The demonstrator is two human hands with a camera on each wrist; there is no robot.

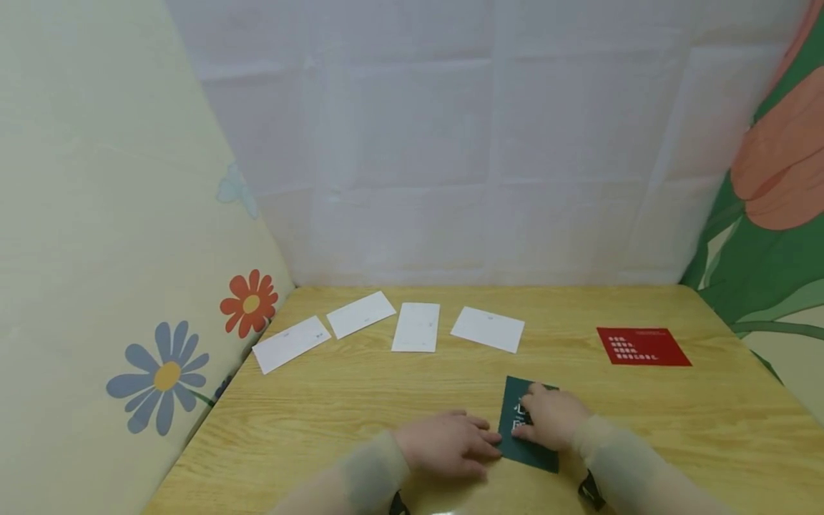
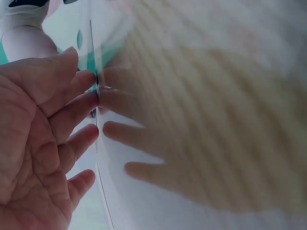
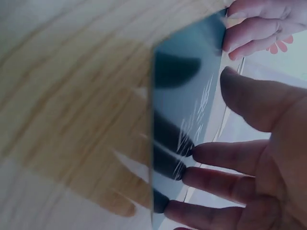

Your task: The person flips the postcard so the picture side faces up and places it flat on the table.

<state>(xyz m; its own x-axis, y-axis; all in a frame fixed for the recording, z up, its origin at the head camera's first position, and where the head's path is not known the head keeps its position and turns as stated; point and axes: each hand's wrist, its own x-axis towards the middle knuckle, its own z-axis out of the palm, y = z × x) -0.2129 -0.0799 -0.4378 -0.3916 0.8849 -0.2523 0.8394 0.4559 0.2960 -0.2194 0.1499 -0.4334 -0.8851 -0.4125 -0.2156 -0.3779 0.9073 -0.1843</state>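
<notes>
A dark green card with white characters lies on the wooden table near its front. My right hand is over the card's right part and hides some of the print. In the right wrist view its fingers are fairly straight, tips on the glossy card, with the thumb held apart. My left hand rests palm down on the left, fingertips right at the card's left edge. Seen from the left wrist, its fingers are spread and loosely extended, holding nothing.
Several white cards, among them an upright one and a tilted one, lie in a row toward the back left. A red card with white print is at the right. A white sheet hangs behind the table.
</notes>
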